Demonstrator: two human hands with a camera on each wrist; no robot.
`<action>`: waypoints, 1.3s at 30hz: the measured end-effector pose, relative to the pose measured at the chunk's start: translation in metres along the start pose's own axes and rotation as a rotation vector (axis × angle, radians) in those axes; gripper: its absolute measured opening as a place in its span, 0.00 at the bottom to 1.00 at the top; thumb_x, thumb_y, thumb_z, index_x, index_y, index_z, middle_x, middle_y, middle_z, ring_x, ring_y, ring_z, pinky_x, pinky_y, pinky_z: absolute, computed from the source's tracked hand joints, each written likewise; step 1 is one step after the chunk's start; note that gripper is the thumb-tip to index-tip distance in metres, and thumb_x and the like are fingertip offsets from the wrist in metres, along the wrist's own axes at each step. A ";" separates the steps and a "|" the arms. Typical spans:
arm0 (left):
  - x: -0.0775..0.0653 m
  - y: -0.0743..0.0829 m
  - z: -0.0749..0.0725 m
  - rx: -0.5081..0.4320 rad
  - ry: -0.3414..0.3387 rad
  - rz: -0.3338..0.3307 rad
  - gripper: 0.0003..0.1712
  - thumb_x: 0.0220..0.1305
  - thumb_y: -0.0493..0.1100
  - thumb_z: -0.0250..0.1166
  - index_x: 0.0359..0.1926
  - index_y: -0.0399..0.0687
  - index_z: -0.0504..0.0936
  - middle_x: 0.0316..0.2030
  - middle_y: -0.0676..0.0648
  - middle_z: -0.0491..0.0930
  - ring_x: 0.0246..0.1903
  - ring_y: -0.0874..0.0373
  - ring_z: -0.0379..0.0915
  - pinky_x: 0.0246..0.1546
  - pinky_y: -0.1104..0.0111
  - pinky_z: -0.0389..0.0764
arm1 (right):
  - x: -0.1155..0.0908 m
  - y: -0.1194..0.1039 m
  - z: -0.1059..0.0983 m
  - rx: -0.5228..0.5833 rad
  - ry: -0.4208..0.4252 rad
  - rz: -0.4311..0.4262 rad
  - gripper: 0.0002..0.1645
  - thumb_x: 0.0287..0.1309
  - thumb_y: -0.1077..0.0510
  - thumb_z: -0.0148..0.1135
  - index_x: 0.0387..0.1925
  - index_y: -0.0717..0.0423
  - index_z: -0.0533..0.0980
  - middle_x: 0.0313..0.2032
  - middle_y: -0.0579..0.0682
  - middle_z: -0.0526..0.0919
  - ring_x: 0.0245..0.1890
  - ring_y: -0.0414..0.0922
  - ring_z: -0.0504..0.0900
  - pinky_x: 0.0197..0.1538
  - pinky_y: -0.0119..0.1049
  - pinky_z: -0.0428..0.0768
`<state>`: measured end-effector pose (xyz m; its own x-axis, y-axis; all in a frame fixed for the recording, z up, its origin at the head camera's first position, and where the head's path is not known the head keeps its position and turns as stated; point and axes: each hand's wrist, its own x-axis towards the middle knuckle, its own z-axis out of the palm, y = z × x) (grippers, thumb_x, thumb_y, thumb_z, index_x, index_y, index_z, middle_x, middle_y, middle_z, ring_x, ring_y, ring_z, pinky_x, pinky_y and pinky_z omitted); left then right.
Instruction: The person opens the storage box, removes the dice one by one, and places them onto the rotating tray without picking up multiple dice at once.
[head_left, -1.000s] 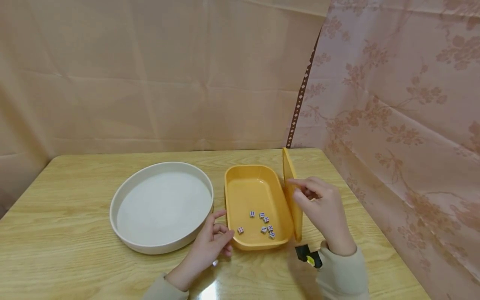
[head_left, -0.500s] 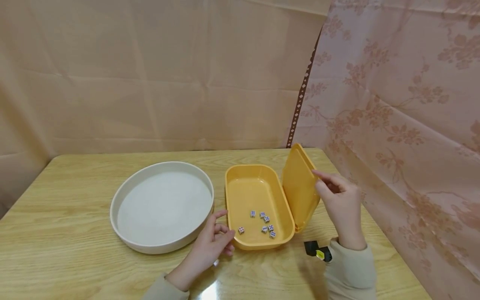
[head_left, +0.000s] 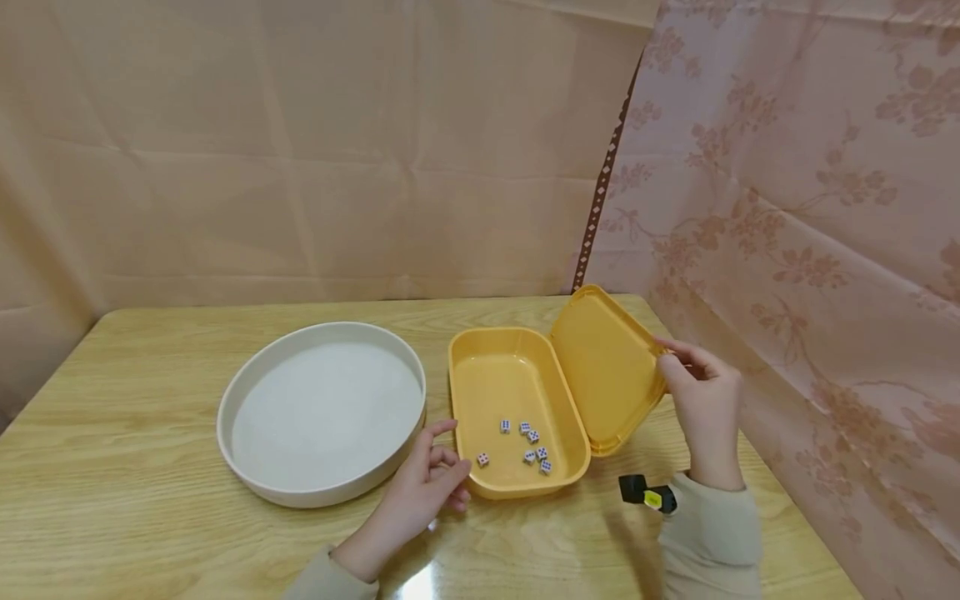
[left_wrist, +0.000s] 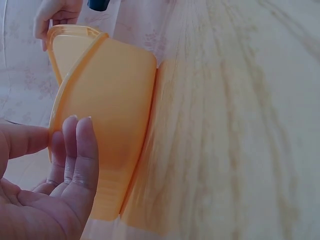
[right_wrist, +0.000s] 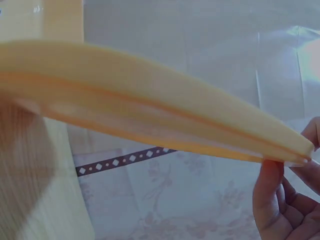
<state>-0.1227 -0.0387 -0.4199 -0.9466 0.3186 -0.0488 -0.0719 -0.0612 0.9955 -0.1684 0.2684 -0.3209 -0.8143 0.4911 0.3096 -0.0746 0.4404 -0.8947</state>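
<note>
A yellow rectangular box (head_left: 491,375) stands on the table in the head view. Several small white dice (head_left: 530,457) with dark pips lie in its near half. Along the box's right side its yellow lid (head_left: 603,367) slants up and outward. My right hand (head_left: 705,400) pinches the lid's outer edge between thumb and fingers; the right wrist view shows this lid (right_wrist: 150,105) edge-on. At the box's near left corner, my left hand (head_left: 423,483) touches the rim and wall with fairly straight fingers, also in the left wrist view.
Left of the box is a large round off-white tray (head_left: 330,408) with a low wall. The wooden table (head_left: 150,517) runs back to a beige curtain (head_left: 337,167), with a flowered pink curtain (head_left: 810,250) on the right. A black-and-yellow piece (head_left: 648,493) sits at the right cuff.
My right hand has swung the lid from nearly upright outward to the right, gripping its edge. My left hand, the dice and the tray have stayed in place.
</note>
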 end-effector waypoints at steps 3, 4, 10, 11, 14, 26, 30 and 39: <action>0.000 0.000 0.000 0.001 -0.003 -0.002 0.36 0.70 0.33 0.57 0.72 0.34 0.50 0.36 0.43 0.76 0.25 0.61 0.76 0.28 0.69 0.82 | 0.005 0.005 0.000 0.015 0.011 0.029 0.16 0.62 0.57 0.61 0.46 0.60 0.85 0.24 0.30 0.80 0.23 0.34 0.76 0.27 0.23 0.78; 0.001 0.000 0.000 0.003 -0.004 -0.005 0.36 0.70 0.33 0.57 0.72 0.34 0.50 0.36 0.43 0.76 0.25 0.61 0.76 0.28 0.70 0.82 | 0.006 0.007 0.000 0.015 0.014 0.037 0.16 0.62 0.57 0.62 0.47 0.60 0.85 0.23 0.29 0.80 0.23 0.33 0.76 0.27 0.23 0.77; 0.002 0.001 0.000 0.008 -0.012 -0.014 0.35 0.70 0.33 0.57 0.71 0.35 0.52 0.35 0.44 0.76 0.26 0.60 0.76 0.29 0.70 0.82 | 0.013 0.019 -0.001 -0.026 0.043 0.054 0.16 0.61 0.54 0.66 0.46 0.58 0.86 0.20 0.25 0.78 0.21 0.32 0.73 0.26 0.22 0.72; 0.002 0.001 0.000 0.008 -0.014 -0.011 0.35 0.70 0.33 0.57 0.71 0.34 0.52 0.35 0.44 0.76 0.26 0.60 0.76 0.29 0.70 0.82 | 0.014 0.021 -0.001 -0.031 0.047 0.053 0.16 0.61 0.54 0.66 0.46 0.58 0.86 0.20 0.25 0.78 0.21 0.32 0.72 0.25 0.22 0.72; 0.002 0.000 0.000 0.015 -0.016 -0.005 0.35 0.70 0.33 0.57 0.71 0.34 0.52 0.36 0.43 0.76 0.26 0.60 0.76 0.29 0.70 0.82 | 0.017 0.028 0.000 -0.044 0.059 0.047 0.16 0.61 0.54 0.66 0.47 0.58 0.85 0.18 0.26 0.76 0.19 0.31 0.71 0.24 0.22 0.70; 0.001 0.000 -0.001 0.016 -0.027 -0.009 0.35 0.70 0.34 0.58 0.72 0.34 0.51 0.36 0.43 0.76 0.27 0.59 0.76 0.30 0.69 0.83 | 0.026 0.056 0.005 -0.081 -0.029 0.088 0.20 0.65 0.56 0.60 0.55 0.61 0.81 0.17 0.30 0.71 0.12 0.31 0.70 0.20 0.25 0.73; 0.001 0.000 -0.001 0.020 -0.026 -0.008 0.35 0.70 0.34 0.58 0.72 0.34 0.52 0.36 0.43 0.76 0.26 0.59 0.77 0.30 0.69 0.83 | 0.029 0.065 0.007 -0.104 -0.065 0.122 0.21 0.66 0.56 0.59 0.56 0.62 0.80 0.17 0.31 0.72 0.13 0.32 0.70 0.21 0.25 0.74; 0.002 0.000 -0.001 0.016 -0.028 -0.009 0.35 0.70 0.34 0.58 0.72 0.35 0.51 0.35 0.44 0.75 0.26 0.60 0.77 0.29 0.70 0.82 | 0.032 0.075 0.007 -0.171 -0.156 0.144 0.24 0.68 0.53 0.57 0.56 0.67 0.79 0.24 0.37 0.78 0.16 0.34 0.72 0.23 0.29 0.76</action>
<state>-0.1246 -0.0392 -0.4204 -0.9368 0.3453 -0.0557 -0.0751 -0.0430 0.9962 -0.2041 0.3116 -0.3807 -0.8893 0.4418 0.1181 0.1357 0.5016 -0.8544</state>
